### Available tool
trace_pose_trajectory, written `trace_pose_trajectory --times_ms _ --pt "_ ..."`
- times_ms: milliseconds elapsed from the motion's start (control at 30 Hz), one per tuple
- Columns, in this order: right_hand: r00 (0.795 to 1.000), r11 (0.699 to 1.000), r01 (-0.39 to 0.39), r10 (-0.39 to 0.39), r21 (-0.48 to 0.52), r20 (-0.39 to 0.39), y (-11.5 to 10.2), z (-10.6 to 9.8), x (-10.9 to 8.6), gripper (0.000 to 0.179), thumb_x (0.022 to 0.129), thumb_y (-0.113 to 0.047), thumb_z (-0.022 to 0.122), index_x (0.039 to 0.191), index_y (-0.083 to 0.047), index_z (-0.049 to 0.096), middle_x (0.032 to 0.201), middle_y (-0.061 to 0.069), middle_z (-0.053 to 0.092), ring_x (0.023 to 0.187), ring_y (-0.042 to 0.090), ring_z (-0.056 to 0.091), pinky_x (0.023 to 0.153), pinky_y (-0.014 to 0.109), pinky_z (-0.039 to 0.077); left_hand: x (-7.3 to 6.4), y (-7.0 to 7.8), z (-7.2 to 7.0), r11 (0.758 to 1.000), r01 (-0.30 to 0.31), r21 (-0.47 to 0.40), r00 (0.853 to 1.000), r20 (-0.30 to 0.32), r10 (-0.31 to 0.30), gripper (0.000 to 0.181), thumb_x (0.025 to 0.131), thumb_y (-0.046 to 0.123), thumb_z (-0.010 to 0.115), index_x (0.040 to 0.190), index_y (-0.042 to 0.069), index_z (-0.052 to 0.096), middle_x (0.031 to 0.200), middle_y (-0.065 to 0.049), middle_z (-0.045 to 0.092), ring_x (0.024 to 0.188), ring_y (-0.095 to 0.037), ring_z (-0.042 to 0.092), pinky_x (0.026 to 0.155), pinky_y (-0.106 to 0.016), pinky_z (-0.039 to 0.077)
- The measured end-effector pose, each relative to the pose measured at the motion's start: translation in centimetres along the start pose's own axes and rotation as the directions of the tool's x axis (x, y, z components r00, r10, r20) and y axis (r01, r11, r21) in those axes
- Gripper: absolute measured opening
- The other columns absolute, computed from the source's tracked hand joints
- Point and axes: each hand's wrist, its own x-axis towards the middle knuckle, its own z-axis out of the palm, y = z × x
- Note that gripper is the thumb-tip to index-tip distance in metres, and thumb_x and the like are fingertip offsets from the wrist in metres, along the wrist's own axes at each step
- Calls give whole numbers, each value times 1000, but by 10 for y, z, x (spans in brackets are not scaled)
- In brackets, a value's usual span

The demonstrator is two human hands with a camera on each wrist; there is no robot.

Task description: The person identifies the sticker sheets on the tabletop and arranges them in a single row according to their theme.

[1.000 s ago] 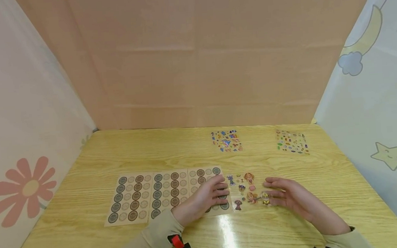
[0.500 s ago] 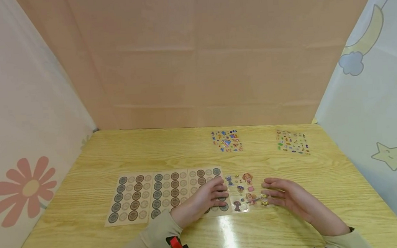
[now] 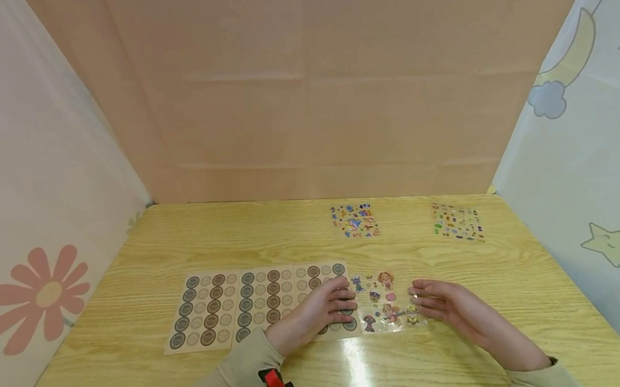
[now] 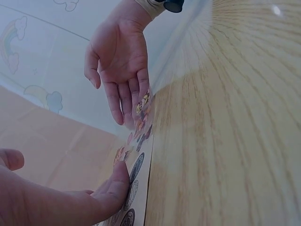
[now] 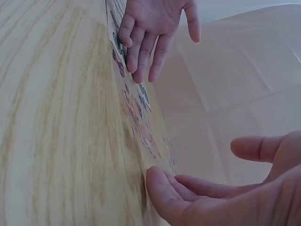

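Three pale sheets of round labels lie side by side in the head view: the left sheet, the middle sheet and the right sheet. My left hand rests on the right one, its relaxed fingers reaching to that sheet's right edge. A see-through sticker sheet with cartoon puppies lies flat against that edge. At its far side is my right hand, fingers extended and fingertips at the sheet's right border. The left wrist view shows the right palm facing the left hand, the sheets between them.
Towards the back of the wooden table lie two more clear sticker sheets, a blue-and-red one and one with small colourful pictures. A plain peach backdrop stands behind, with patterned panels at both sides.
The puppy sticker sheet has slid slightly left, up to the label sheets. My right hand shifted a little with it at first; my left hand has barely moved.
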Motion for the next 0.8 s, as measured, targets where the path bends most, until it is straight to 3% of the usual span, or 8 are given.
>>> trace_pose_trajectory --times_ms 133,367,567,700,800 --pt "1000 1000 1 -2 -23 -24 -3 2 -3 63 103 -22 37 142 21 11 145 36 25 129 31 42 104 35 40 0 0 -1 1000 1 -13 1000 1 -1 52 100 35 40 132 -6 36 131 -28 45 113 -37 51 92 -46 47" --pt "999 999 -11 9 -36 -36 -3 2 -7 63 103 -24 36 143 19 11 148 36 17 131 33 38 104 34 39 0 0 -2 1000 -4 -24 1000 11 4 57 101 32 38 137 -11 30 129 -28 47 112 -39 52 92 -46 48" --pt "998 999 -10 7 -52 -69 -5 -1 -8 63 103 -23 36 145 17 11 147 33 24 126 26 45 102 32 41 1 4 -4 1000 -6 -20 1000 25 6 58 101 35 37 136 -11 35 128 -28 50 113 -40 53 94 -46 47" --pt "999 1000 8 -9 -24 -40 -10 -1 -4 63 104 -24 36 147 13 8 148 30 26 124 23 48 102 32 41 3 8 -6 999 0 -37 1000 30 1 58 102 37 36 136 -11 37 128 -27 50 115 -40 52 95 -45 47" --pt "1000 1000 17 -17 -1 -8 -17 1 3 63 104 -23 37 148 10 7 149 30 24 128 27 44 105 34 38 6 11 -8 999 -3 -51 999 44 5 59 102 36 34 138 -11 36 130 -28 49 117 -40 52 97 -45 45"
